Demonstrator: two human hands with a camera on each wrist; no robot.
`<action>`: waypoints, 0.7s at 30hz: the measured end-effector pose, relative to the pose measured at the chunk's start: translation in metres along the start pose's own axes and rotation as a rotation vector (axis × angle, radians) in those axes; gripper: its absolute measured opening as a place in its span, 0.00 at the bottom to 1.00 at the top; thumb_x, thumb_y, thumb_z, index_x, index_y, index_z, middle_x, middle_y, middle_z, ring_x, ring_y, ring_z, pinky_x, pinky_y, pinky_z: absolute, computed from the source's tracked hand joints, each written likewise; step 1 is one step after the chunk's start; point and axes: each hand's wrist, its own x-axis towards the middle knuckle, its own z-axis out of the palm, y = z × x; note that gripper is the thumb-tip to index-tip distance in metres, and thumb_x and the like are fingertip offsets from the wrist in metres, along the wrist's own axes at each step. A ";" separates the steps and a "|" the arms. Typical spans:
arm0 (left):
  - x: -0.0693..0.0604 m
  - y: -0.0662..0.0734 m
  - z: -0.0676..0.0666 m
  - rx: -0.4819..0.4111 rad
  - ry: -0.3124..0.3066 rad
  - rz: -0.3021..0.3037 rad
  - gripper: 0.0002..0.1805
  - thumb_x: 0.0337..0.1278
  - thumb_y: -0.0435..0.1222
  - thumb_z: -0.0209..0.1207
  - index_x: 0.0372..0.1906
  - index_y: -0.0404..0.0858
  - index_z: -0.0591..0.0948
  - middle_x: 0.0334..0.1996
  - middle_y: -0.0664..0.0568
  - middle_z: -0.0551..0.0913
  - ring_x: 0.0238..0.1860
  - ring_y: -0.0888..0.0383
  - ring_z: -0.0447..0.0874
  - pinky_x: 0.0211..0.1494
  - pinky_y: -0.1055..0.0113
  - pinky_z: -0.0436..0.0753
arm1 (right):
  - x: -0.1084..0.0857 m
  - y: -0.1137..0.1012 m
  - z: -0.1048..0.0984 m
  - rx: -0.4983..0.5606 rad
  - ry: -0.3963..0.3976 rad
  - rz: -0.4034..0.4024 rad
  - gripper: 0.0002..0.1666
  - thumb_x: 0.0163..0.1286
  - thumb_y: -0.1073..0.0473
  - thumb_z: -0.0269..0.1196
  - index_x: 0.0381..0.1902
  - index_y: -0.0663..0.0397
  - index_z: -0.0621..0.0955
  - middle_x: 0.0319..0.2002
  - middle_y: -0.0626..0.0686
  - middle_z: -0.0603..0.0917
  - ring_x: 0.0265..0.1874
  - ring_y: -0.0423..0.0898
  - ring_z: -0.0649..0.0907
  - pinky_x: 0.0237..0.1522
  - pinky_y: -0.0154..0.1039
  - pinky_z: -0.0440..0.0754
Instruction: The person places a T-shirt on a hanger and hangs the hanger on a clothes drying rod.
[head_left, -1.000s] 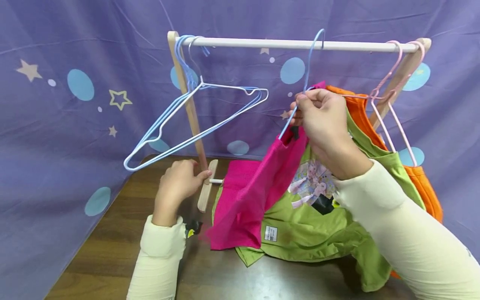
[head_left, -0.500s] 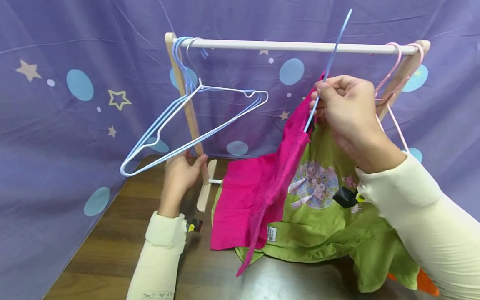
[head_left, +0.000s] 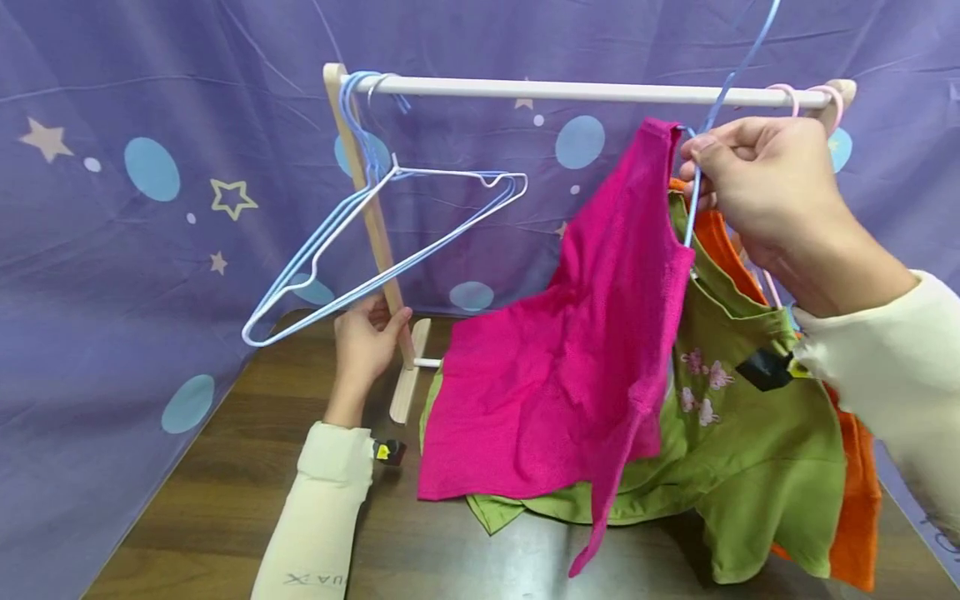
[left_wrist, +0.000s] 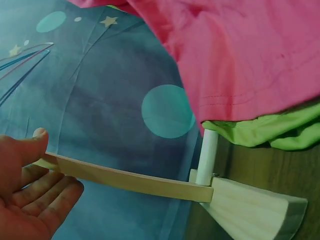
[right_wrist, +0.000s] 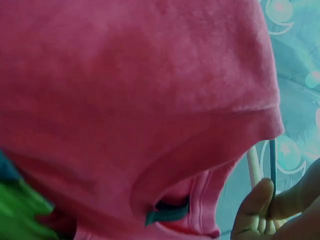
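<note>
My right hand (head_left: pixel 780 200) pinches a blue clothes hanger (head_left: pixel 693 204) near its neck, above and in front of the rack's right part. On that hanger hangs a bright pink top (head_left: pixel 600 358), its lower part spread over a green garment on the table. The right wrist view shows the pink top (right_wrist: pixel 150 90) with its neckline and a dark label, and the right hand (right_wrist: pixel 287 210) holding the hanger's wire. Low on the left, my left hand (head_left: pixel 367 337) holds the rack's wooden post (head_left: pixel 375 225), thumb and fingers (left_wrist: pixel 57 200) on either side of it.
Blue and white hangers (head_left: pixel 390 258) hang at the left of the white rail (head_left: pixel 570 90). At the right, pink hangers (head_left: pixel 828 92) carry green (head_left: pixel 772 433) and orange garments (head_left: pixel 855 492). The rack stands on a brown wooden table (head_left: pixel 225 492) before a purple curtain (head_left: pixel 90 292).
My right hand has moved right and upward with the blue hanger, lifting the pink top, whose front has turned into view. My left hand has gone up slightly onto the post.
</note>
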 end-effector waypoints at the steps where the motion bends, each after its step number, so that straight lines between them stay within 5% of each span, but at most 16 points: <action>1: 0.000 -0.001 0.000 0.001 0.003 -0.002 0.19 0.62 0.37 0.70 0.50 0.26 0.84 0.44 0.33 0.88 0.47 0.42 0.90 0.51 0.55 0.86 | 0.002 -0.002 -0.003 -0.046 -0.003 0.006 0.12 0.73 0.68 0.62 0.28 0.59 0.86 0.21 0.52 0.86 0.18 0.42 0.84 0.22 0.31 0.83; 13: 0.000 -0.002 0.000 -0.028 0.024 -0.003 0.13 0.60 0.33 0.70 0.45 0.29 0.87 0.38 0.36 0.89 0.41 0.43 0.91 0.41 0.75 0.85 | 0.018 -0.015 -0.041 -0.618 -0.066 0.001 0.16 0.75 0.59 0.61 0.25 0.41 0.84 0.18 0.38 0.85 0.16 0.34 0.81 0.17 0.32 0.81; 17: 0.000 -0.002 0.001 -0.029 0.024 -0.005 0.12 0.60 0.33 0.71 0.44 0.29 0.87 0.38 0.36 0.89 0.41 0.43 0.91 0.43 0.69 0.86 | 0.019 -0.015 -0.046 -0.792 -0.081 -0.004 0.11 0.76 0.55 0.60 0.34 0.51 0.85 0.17 0.34 0.84 0.15 0.33 0.82 0.19 0.29 0.78; 21: -0.001 0.000 0.001 -0.024 0.023 0.000 0.13 0.60 0.34 0.71 0.44 0.29 0.87 0.38 0.36 0.89 0.41 0.43 0.91 0.45 0.61 0.87 | 0.016 -0.015 -0.050 -0.977 -0.068 -0.023 0.20 0.76 0.49 0.59 0.44 0.62 0.87 0.16 0.28 0.82 0.15 0.30 0.80 0.23 0.29 0.72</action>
